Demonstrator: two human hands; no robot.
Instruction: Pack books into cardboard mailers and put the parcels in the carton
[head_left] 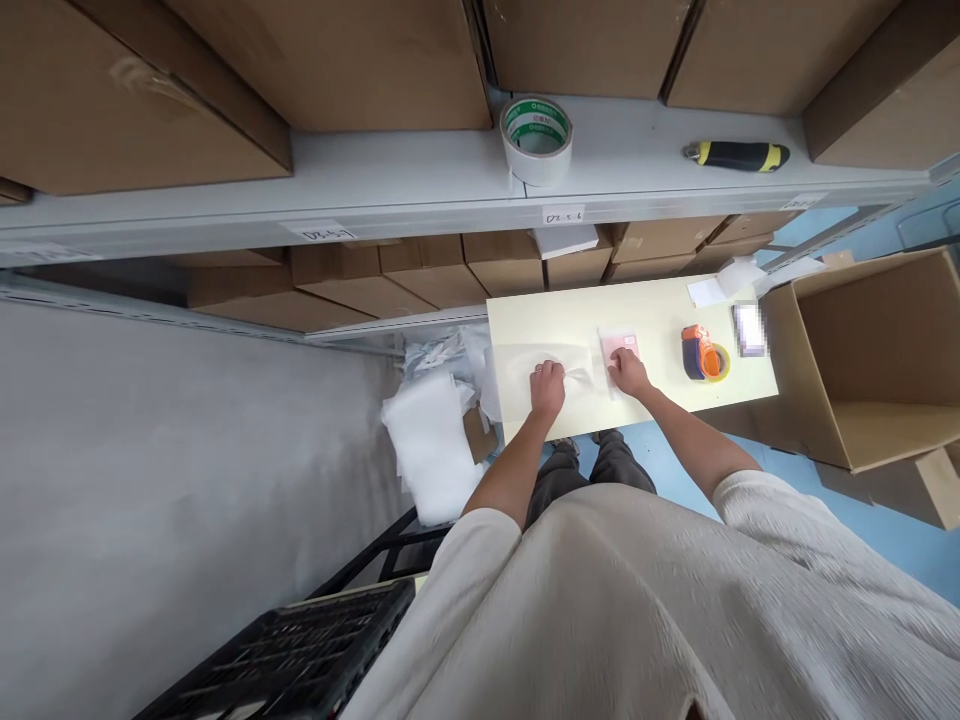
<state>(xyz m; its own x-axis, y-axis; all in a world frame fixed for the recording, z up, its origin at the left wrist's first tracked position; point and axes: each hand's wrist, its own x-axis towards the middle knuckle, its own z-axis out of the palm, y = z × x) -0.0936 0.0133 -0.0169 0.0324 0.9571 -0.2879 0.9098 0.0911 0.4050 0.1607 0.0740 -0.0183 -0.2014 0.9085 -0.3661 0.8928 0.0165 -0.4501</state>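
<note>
On a pale yellow tabletop (660, 385), my left hand (547, 388) rests with fingers curled, pinching a clear plastic bag (525, 362) that lies flat there. My right hand (628, 372) is closed on the near edge of a small pink packet (619, 346), just right of the bag. The two hands are a short way apart.
An orange tape dispenser (702, 352) and a phone (748, 329) lie to the right on the table. An open cardboard box (862, 360) stands further right. A tape roll (535, 138) and a utility knife (736, 154) sit on the shelf above. White foam sheets (431, 445) lie left, with a black crate (300, 650) below them.
</note>
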